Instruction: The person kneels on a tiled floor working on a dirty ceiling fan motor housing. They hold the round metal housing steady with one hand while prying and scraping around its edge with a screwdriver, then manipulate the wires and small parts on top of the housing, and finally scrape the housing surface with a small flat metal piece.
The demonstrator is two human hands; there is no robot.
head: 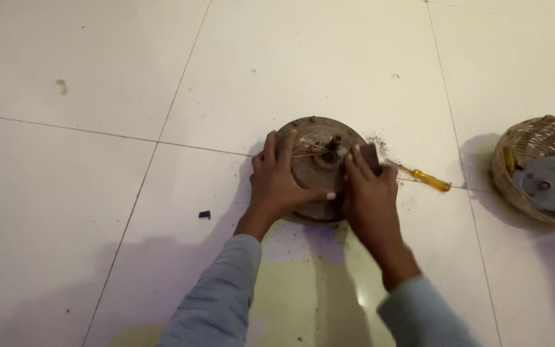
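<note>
Head view: a rusty round motor housing [319, 168] lies flat on the white tiled floor [97, 193], left hand [282, 183] spread over its left side with the thumb along the near rim, gripping it. Right hand [369, 193] is curled around a small dark block [370, 156], pressing it on the housing's right edge beside the centre shaft [335, 142]. A yellow-handled screwdriver [426, 178] lies just right of it; a wicker basket [537, 168] holding a grey metal disc [549, 183] sits well apart at right, a small black bit [205, 214] lies left.

Basket [534, 168] cut off (right edge), contents perhaps metal.
</note>
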